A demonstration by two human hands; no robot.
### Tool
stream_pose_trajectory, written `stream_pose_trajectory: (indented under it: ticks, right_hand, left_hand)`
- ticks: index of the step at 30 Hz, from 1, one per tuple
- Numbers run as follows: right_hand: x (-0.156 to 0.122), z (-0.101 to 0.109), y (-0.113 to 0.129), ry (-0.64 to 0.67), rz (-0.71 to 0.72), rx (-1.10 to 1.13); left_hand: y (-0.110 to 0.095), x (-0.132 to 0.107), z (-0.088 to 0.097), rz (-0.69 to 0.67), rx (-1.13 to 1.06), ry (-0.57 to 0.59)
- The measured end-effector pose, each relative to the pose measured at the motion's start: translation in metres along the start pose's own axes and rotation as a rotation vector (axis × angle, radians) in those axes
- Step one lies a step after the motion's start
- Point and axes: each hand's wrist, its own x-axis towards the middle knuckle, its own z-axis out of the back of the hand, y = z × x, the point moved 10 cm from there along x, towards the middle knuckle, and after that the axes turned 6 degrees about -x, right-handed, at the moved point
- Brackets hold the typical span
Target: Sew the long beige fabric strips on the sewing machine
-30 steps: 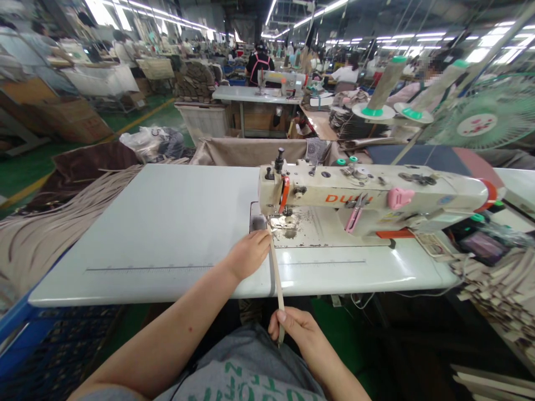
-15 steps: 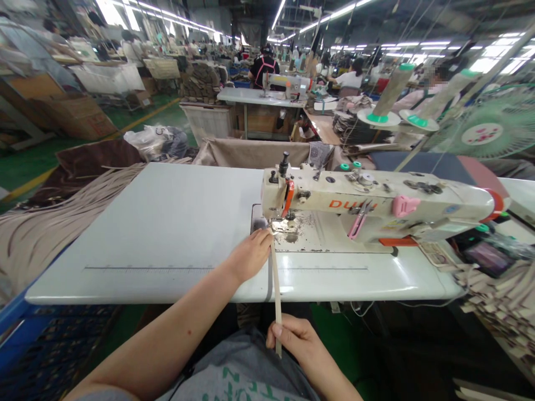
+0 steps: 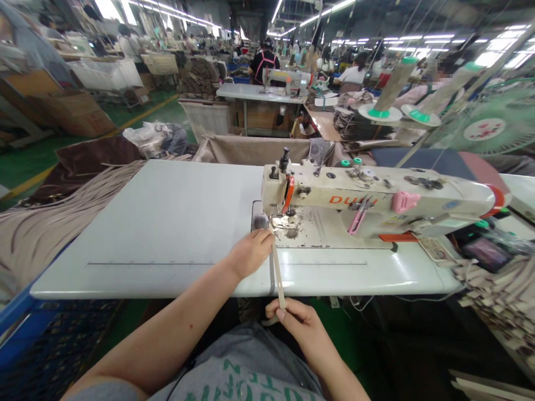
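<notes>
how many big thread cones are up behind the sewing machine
2. The left cone leans on its green base above the sewing machine. The right cone is just beside it. Others may be out of frame.

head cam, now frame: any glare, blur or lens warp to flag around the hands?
Head view: wide-angle warp, the table front edge bows and the thread cones lean. Head view: tube lights blow out overhead and the far hall is soft. Head view: left hand, right hand and strip are sharp and evenly lit, with only a mild sheen on the table beside them.
</notes>
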Motion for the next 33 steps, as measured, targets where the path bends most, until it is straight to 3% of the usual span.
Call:
stream_pose_trajectory:
  ticks: [4, 14, 24, 33]
  right_hand:
    - [-0.001, 0.0, -0.013, -0.041, -0.091, 0.181]
    - [-0.008, 0.003, -0.013, -0.056, -0.098, 0.128]
    - [-0.007, 0.004, -0.012, -0.058, -0.123, 0.103]
    - [-0.003, 0.005, -0.017, -0.047, -0.093, 0.052]
  left_hand:
    - [0.0, -0.001, 0.0, -0.001, -0.008, -0.01]
    - [0.006, -0.003, -0.006, 0.022, -0.071, 0.011]
    - [0.0, -0.003, -0.007, -0.033, -0.005, 0.014]
    - [0.001, -0.001, 0.001, 0.004, -0.01, -0.03]
